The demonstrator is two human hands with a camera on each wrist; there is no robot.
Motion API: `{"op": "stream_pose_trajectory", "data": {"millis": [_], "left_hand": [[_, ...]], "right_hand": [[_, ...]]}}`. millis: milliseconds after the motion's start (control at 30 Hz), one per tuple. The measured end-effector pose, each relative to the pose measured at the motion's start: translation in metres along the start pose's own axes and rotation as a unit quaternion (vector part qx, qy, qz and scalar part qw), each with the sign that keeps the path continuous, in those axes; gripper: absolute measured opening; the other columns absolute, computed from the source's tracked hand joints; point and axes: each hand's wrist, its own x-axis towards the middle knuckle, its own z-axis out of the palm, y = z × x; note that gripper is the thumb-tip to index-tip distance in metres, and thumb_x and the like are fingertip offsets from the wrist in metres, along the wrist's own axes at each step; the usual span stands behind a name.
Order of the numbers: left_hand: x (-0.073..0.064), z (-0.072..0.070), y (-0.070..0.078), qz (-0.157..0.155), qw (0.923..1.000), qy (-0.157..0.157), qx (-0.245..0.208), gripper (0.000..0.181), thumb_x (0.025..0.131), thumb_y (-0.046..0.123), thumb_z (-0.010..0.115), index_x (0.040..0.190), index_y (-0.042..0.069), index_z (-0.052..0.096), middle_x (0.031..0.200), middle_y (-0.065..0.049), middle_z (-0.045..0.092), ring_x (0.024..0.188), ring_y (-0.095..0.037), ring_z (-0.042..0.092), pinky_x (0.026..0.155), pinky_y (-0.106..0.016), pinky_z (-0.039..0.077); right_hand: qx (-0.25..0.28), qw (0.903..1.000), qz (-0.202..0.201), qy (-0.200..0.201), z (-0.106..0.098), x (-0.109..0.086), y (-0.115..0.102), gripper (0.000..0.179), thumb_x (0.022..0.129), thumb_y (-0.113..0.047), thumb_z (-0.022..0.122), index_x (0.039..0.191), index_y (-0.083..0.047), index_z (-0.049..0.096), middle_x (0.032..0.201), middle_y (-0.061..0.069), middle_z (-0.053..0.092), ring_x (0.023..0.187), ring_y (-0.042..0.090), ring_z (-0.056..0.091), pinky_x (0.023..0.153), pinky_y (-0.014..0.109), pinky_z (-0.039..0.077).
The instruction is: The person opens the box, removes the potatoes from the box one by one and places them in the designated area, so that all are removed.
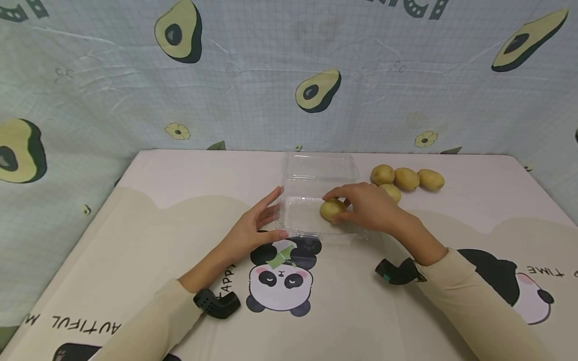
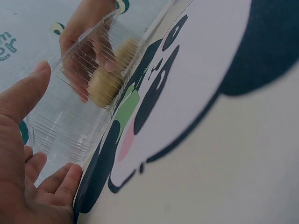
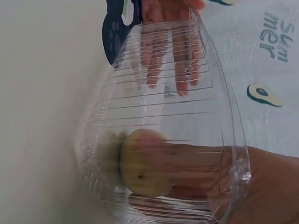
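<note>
A clear plastic clamshell container (image 1: 298,220) lies opened out on the table, its lid (image 1: 320,163) folded back toward the wall. My right hand (image 1: 372,208) reaches into the container's near half and holds a yellow-skinned potato (image 1: 332,209) between thumb and fingers. Through the clear wall, the right wrist view shows that potato (image 3: 145,163) low inside the container. At the container's left side is my left hand (image 1: 253,228), with fingers extended and the thumb by the near left corner. In the left wrist view its thumb (image 2: 30,93) is spread away from the fingers.
Several more potatoes (image 1: 407,179) sit to the right of the container, one of them (image 1: 391,193) partly behind my right hand. A pale cloth with printed pandas (image 1: 281,287) covers the table. An avocado-printed curtain (image 1: 253,110) hangs behind the far edge.
</note>
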Motion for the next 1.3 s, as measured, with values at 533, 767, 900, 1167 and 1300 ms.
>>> {"op": "stream_pose_trajectory", "data": {"millis": [533,767,900,1167,1300], "left_hand": [[0.0,0.0,0.0,-0.002,1.0,0.0,0.004,0.09,0.084,0.021,0.076,0.154,0.026,0.02,0.157,0.006,0.019,0.138,-0.025,0.032,0.108,-0.036,0.034],[0.0,0.0,0.001,0.0,1.0,-0.001,-0.003,0.09,0.084,0.018,0.076,0.154,0.023,0.02,0.157,0.005,0.02,0.138,-0.025,0.031,0.108,-0.035,0.033],[0.0,0.0,0.001,0.0,1.0,-0.001,-0.002,0.09,0.084,0.018,0.075,0.154,0.022,0.019,0.157,0.004,0.019,0.138,-0.025,0.032,0.108,-0.035,0.034],[0.0,0.0,0.001,-0.002,1.0,-0.001,-0.001,0.089,0.084,0.02,0.075,0.154,0.023,0.019,0.157,0.005,0.019,0.139,-0.025,0.031,0.109,-0.035,0.033],[0.0,0.0,0.001,-0.001,1.0,-0.001,-0.001,0.089,0.084,0.019,0.075,0.154,0.024,0.019,0.157,0.005,0.02,0.138,-0.024,0.031,0.109,-0.035,0.033]], "right_hand": [[0.005,0.9999,0.003,-0.011,0.0,0.001,-0.001,0.046,0.073,-0.021,0.085,0.116,-0.021,0.07,0.098,-0.007,0.067,0.078,0.017,0.056,0.057,0.027,0.042],[0.013,0.9999,0.006,0.007,0.002,-0.001,0.001,0.044,0.074,-0.023,0.084,0.116,-0.021,0.071,0.098,-0.008,0.067,0.079,0.015,0.058,0.059,0.028,0.045],[0.024,0.9995,0.005,0.02,0.002,-0.002,0.002,0.045,0.074,-0.024,0.084,0.116,-0.022,0.07,0.107,-0.007,0.067,0.084,0.013,0.061,0.064,0.028,0.049],[0.074,0.9962,-0.013,0.045,-0.001,-0.004,0.006,0.046,0.073,-0.019,0.084,0.117,-0.019,0.069,0.113,-0.005,0.066,0.083,0.013,0.064,0.071,0.032,0.053],[0.107,0.9913,-0.031,0.07,-0.002,-0.006,0.01,0.047,0.072,-0.014,0.085,0.117,-0.016,0.069,0.113,-0.001,0.066,0.083,0.015,0.066,0.077,0.038,0.054]]}}
